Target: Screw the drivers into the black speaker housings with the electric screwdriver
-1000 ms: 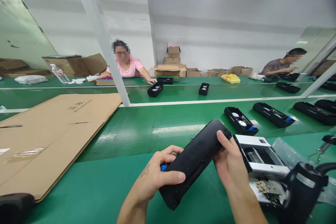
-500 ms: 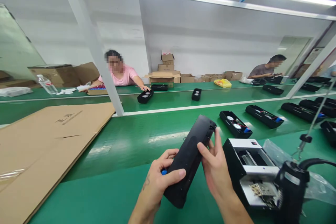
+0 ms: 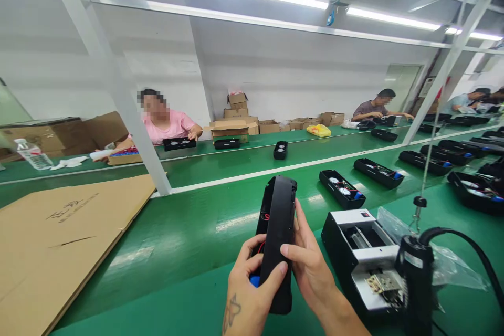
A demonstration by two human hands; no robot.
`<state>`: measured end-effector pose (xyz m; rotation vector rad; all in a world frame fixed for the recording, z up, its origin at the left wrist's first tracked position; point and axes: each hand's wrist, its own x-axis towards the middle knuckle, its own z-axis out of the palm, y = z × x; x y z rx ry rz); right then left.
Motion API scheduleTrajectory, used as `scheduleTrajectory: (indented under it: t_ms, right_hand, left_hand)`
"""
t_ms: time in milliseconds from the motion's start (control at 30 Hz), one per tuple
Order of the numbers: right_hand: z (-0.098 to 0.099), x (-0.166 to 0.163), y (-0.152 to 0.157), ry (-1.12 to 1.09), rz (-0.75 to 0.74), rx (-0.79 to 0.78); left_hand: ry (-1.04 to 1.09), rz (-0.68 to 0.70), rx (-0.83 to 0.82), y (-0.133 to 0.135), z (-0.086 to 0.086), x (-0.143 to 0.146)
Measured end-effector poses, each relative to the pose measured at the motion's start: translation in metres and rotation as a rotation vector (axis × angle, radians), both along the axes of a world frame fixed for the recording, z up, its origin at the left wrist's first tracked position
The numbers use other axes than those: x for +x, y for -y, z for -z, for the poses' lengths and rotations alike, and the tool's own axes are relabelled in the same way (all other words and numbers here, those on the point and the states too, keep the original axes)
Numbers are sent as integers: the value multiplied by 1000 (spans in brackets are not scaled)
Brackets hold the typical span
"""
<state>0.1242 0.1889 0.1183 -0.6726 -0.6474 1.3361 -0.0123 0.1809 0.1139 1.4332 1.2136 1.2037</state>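
Observation:
A long black plastic housing (image 3: pixel 280 226) is held up in front of me, tilted so one long side faces me. Red wires and a blue part show in its open left side. My left hand (image 3: pixel 255 278) grips its lower left, fingers reaching into the open side and thumb on the face. My right hand (image 3: pixel 309 257) wraps the right edge, with its thumb pressed on the same face. Just right of my hands stands a black-and-white machine (image 3: pixel 354 252) with a metal mechanism at its front. Beside it a black electric screwdriver (image 3: pixel 417 278) hangs from a cable.
Several open black housings (image 3: pixel 342 189) with white round parts lie along the green belt (image 3: pixel 189 226). A cardboard sheet (image 3: pixel 71 231) covers the left. Across the belt, a person in pink (image 3: pixel 167 126) handles another housing. Cardboard boxes (image 3: pixel 232 125) stand behind.
The housing has turned more upright in my hands, showing its open side with red wires. My view has shifted right. The person in pink has drawn a housing closer.

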Motion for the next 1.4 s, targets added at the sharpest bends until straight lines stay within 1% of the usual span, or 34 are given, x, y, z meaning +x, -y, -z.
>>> scheduleTrajectory:
  t_ms: [133,233,333,433,500,600,633,700,767,833,867,900,967,1067,1133,1167,1233,1333,1400]
  right_hand:
    - [-4,7,2,-61,-151,115]
    - [-5,6,2,-88,-191,167]
    - [-4,1,1,-71,-118,155]
    - [-1,0,-2,-63,-74,106]
    - [1,3,-4,-62,-45,64]
    - [1,9,-5,14,77,13]
    - [1,11,-4,60,115,14]
    - [0,12,-2,147,161,37]
    - [5,12,1,216,176,60]
    - [19,11,3,293,172,68]
    - [31,10,4,341,158,66]
    - [46,9,5,393,140,59]
    - [83,8,9,490,86,25]
    - [141,6,19,591,39,-13]
    - [168,5,27,686,34,9]
    - [175,4,31,747,29,34]
    - [180,2,37,880,-1,101]
    - [174,1,41,1030,-89,192]
    - [173,3,39,1082,-105,223]
  left_hand:
    - [-6,-4,-4,0,2,-1]
    - [-35,-7,14,0,4,-6]
    - [-45,-4,20,-3,9,-7]
    - [42,-3,-10,-8,14,-4]
    - [199,4,-98,-12,18,-1]
    - [494,26,-295,-19,25,2]
    - [560,16,-330,-23,28,2]
    - [616,-43,-312,-31,38,0]
    - [619,-129,-235,-40,51,-5]
    - [615,-213,-167,-47,65,-15]
    - [613,-254,-141,-49,71,-21]
    - [614,-292,-119,-51,77,-28]
    - [619,-358,-82,-49,87,-44]
    - [641,-419,-51,-37,97,-69]
    - [661,-444,-40,-25,101,-84]
    - [673,-454,-37,-20,103,-91]
    - [700,-467,-38,-9,107,-103]
    - [744,-466,-41,0,113,-114]
    - [768,-461,-35,2,116,-118]
